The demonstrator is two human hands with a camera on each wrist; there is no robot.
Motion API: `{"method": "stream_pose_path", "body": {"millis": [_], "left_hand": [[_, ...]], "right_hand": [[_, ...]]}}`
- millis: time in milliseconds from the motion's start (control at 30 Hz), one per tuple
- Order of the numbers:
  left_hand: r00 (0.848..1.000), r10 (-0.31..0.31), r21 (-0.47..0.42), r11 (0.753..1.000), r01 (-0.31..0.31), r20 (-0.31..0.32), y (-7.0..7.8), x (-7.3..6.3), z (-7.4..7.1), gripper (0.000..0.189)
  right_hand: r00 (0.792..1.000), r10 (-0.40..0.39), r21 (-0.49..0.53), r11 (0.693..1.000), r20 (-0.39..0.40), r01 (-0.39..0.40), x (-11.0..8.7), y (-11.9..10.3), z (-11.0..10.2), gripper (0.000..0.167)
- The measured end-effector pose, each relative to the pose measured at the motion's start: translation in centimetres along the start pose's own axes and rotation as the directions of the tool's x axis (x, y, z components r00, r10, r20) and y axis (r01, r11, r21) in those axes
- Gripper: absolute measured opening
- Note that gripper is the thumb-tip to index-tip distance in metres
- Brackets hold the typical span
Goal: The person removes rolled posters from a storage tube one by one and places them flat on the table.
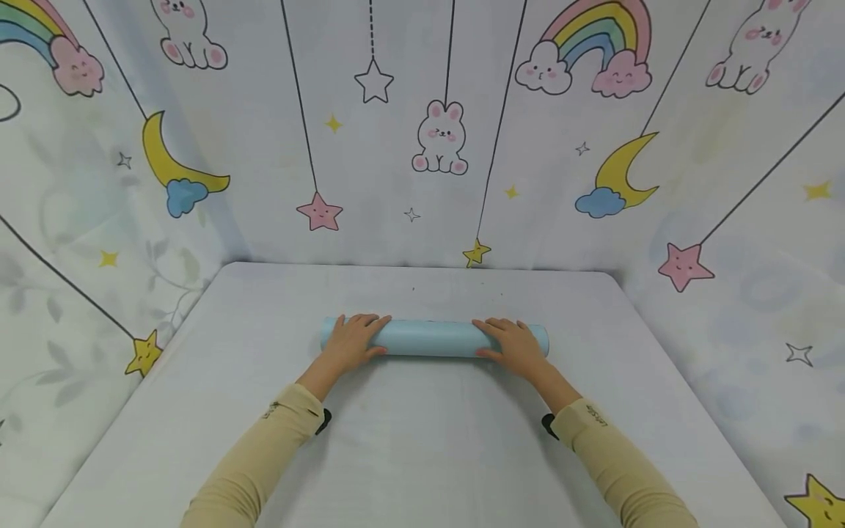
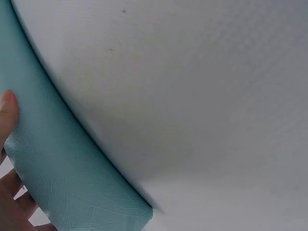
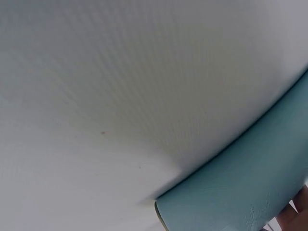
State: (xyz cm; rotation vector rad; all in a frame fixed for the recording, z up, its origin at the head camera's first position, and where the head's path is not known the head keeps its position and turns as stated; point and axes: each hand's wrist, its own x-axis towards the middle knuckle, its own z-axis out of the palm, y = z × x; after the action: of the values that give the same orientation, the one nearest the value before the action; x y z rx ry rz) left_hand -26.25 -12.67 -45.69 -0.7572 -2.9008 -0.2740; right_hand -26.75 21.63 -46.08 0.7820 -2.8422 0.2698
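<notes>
A light blue rolled-up mat (image 1: 432,339) lies crosswise on the white table, toward its far side. Near its left end my left hand (image 1: 350,344) grips it, fingers over the top and thumb on the near side. My right hand (image 1: 518,349) holds the roll the same way close to the right end. In the left wrist view the mat (image 2: 72,159) looks teal and lightly creased, with the thumb and several fingertips around it. The right wrist view shows the other end of the mat (image 3: 231,183), with a thin yellowish edge; most of that hand is out of frame.
The white table (image 1: 422,440) spreads out around the roll, with rounded far corners. Behind and beside it hang white cloth walls (image 1: 396,161) printed with rabbits, stars, moons and rainbows. Beige sleeves (image 1: 264,455) cover both forearms.
</notes>
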Motion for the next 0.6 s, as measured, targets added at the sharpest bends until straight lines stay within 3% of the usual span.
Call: {"method": "stream_pose_path", "body": {"millis": [200,600], "left_hand": [[0.999,-0.01,0.028,1.0,0.009,0.035,0.5,-0.1,-0.3,0.064],[0.999,0.033,0.049,0.998,-0.035,0.032,2.2,0.2,-0.3,0.065]], "right_hand": [[1.0,0.002,0.017,1.0,0.015,-0.002,-0.3,-0.2,-0.4,0.064],[1.0,0.024,0.049,0.998,0.014,-0.025,-2.2,0.6,-1.2,0.061]]}}
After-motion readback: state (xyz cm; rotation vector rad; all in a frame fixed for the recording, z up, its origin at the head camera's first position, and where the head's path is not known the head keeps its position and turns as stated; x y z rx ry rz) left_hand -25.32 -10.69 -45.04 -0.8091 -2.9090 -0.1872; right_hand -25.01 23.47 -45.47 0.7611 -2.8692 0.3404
